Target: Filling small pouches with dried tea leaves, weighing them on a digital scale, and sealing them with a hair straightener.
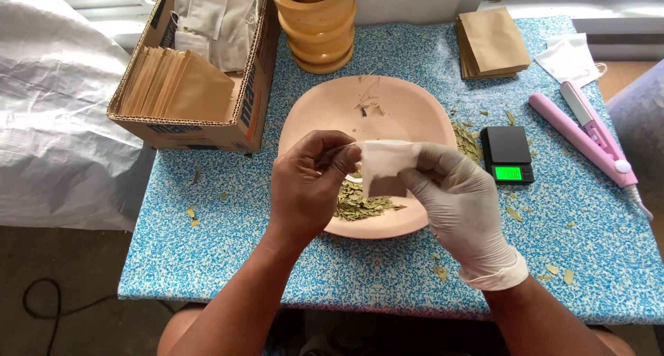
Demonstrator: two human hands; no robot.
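Left hand point(308, 186), bare, fingers pinched closed on the left edge of a small white filter bag point(384, 166). Right hand point(460, 204), in a white glove, fingers closed on the bag's right side. Bag is held up between both hands, above the near half of a pink plate point(408, 110). Dried green leaves point(360, 205) lie heaped on the plate's near part (partly hidden by the hands). Just right of the plate: small black scale point(507, 154), green display lit. Pink sealer point(588, 133) further right. Cardboard box point(190, 131) of brown sachets at rear left.
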